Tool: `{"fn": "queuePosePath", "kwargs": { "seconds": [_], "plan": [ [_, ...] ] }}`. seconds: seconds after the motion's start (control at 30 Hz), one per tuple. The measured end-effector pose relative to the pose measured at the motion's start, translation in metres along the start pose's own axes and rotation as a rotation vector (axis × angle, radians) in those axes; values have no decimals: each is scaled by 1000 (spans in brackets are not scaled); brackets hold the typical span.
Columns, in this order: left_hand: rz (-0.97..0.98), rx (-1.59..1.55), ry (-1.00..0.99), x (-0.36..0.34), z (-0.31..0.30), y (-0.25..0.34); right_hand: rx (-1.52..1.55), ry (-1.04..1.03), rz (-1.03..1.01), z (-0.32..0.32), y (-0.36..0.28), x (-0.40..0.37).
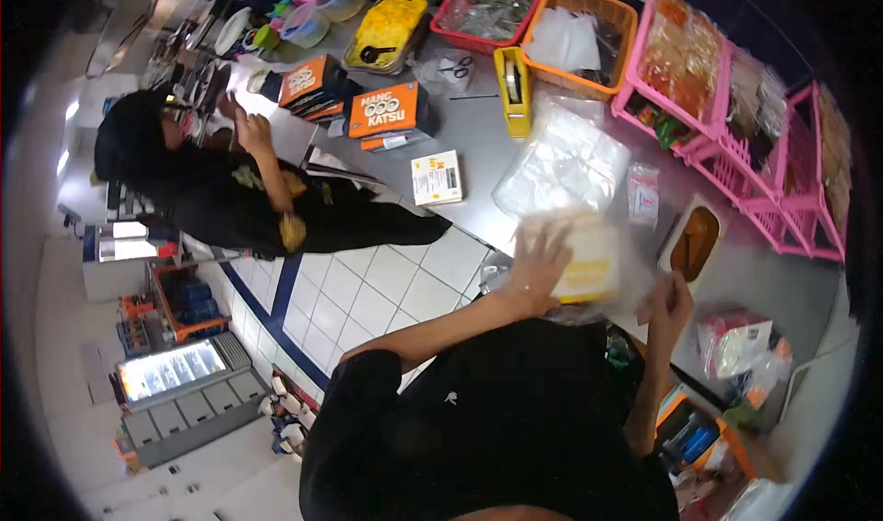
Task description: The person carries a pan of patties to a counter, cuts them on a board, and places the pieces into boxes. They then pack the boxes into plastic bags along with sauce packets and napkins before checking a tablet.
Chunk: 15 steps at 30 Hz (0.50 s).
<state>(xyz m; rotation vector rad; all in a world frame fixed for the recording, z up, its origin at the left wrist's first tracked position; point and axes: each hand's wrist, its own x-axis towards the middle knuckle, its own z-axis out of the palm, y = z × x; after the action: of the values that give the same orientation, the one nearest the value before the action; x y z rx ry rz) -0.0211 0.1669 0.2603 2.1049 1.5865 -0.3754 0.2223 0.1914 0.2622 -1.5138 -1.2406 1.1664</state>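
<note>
My left hand lies with spread fingers on the near-left part of a white and yellow box, which is smeared by motion. Clear plastic shows under the near edge of this box. To the right of it, my right hand is closed, thumb and fingers together; whatever is between them, if anything, I cannot make out. Just beyond that hand sits a white tray with brown sauce. A stack of clear plastic bags lies beyond the box, beside a small packet.
A yellow tape dispenser, scissors and orange boxes stand farther back. Pink baskets line the right side. Another white box is near the table's left edge. A co-worker in black stands at left.
</note>
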Motion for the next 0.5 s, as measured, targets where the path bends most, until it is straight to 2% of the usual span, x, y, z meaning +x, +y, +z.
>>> {"fn": "queuePosePath", "kwargs": {
  "seconds": [0.03, 0.07, 0.13, 0.17, 0.2, 0.27, 0.33, 0.37, 0.4, 0.43, 0.47, 0.5],
  "plan": [
    [61, -4, 67, 1, 10, 2, -2, -81, 58, -9, -2, -5],
    [39, -9, 69, 7, 12, 4, 0, -103, 55, -8, -10, -5],
    [167, -40, 255, 14, 16, 7, -383, -190, -190, -2, -33, -17],
    [207, -109, 306, 17, 18, 3, -386, -250, -280, 0, -44, -20],
    [205, -110, 311, 15, 21, -1, -388, -252, -285, 2, -60, -27],
    [216, -173, 244, 12, 24, -12, 174, -229, -27, 6, -87, -40],
    [159, -250, 221, 14, 23, -23, 167, -157, -46, 19, -93, -42],
    [92, -336, 198, 18, 24, -27, 274, -144, 74, 30, -96, -39],
    [103, -348, 197, 23, 26, -30, 377, -132, 198, 37, -99, -36],
    [138, -350, 245, 29, 21, -34, 484, -223, 237, 43, -103, -34],
    [170, -351, 295, 31, 16, -39, 471, -218, 240, 46, -104, -33],
    [130, -369, 135, 28, 14, -39, 438, -141, 137, 48, -102, -32]
  ]
}}
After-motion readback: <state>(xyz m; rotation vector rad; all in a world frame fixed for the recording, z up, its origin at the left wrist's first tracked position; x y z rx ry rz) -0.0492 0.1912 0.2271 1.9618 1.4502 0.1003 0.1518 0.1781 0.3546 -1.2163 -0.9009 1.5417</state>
